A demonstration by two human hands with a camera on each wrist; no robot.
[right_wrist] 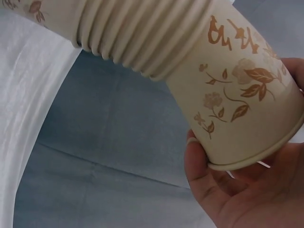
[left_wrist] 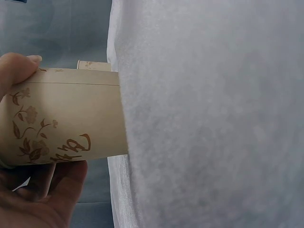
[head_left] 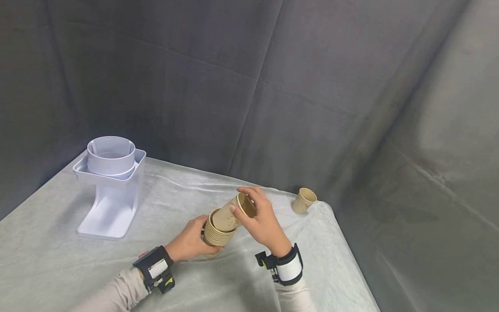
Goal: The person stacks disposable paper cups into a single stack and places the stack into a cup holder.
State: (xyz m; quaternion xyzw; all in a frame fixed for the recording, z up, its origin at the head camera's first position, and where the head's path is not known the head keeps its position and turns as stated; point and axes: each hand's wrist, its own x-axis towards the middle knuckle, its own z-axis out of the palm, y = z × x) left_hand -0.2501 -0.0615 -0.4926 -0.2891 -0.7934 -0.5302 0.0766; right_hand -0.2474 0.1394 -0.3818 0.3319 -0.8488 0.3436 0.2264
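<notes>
A stack of beige paper cups (head_left: 219, 236) is gripped by my left hand (head_left: 190, 241), thumb on the near side. In the left wrist view the outermost cup (left_wrist: 71, 114) shows a brown floral print and lettering. My right hand (head_left: 260, 217) holds a single paper cup (head_left: 227, 217) near its rim. That cup leans to the right, its lower end inside the mouth of the stack. The right wrist view shows the single cup (right_wrist: 242, 95) angled against the several stacked rims (right_wrist: 137, 35), with fingers at its open end.
Another paper cup (head_left: 304, 201) stands upright near the table's back right corner. At the left is a white plastic stand (head_left: 109, 214) with a round container (head_left: 111, 164) on top. Grey curtains (head_left: 175, 86) hang behind and to the right of the cloth-covered table (head_left: 50, 260).
</notes>
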